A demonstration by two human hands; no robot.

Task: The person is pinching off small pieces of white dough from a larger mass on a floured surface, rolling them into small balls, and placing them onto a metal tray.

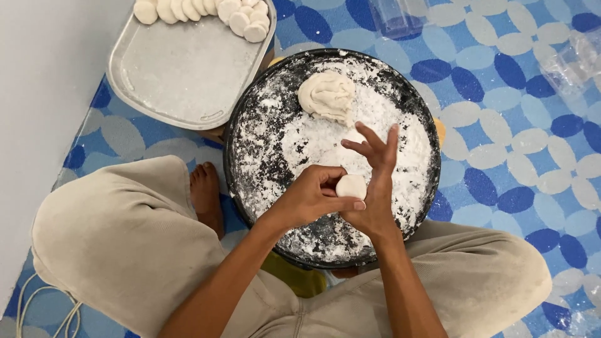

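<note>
A small round piece of white dough [350, 186] sits between my two hands above a round black tray [233, 134] dusted with white flour. My left hand [310, 199] pinches the piece with thumb and fingers. My right hand [375, 181] cradles it in the palm, fingers spread and pointing away from me. A larger lump of dough [327, 95] lies in the flour at the far side of the black tray.
A silver rectangular tray [181, 75] at the upper left holds several flattened dough rounds [241, 19] along its far edge. Clear plastic containers [397, 19] [573, 62] lie on the blue patterned mat [513, 125]. My bare foot [205, 191] rests left of the black tray; a white cord [37, 307] lies at the lower left.
</note>
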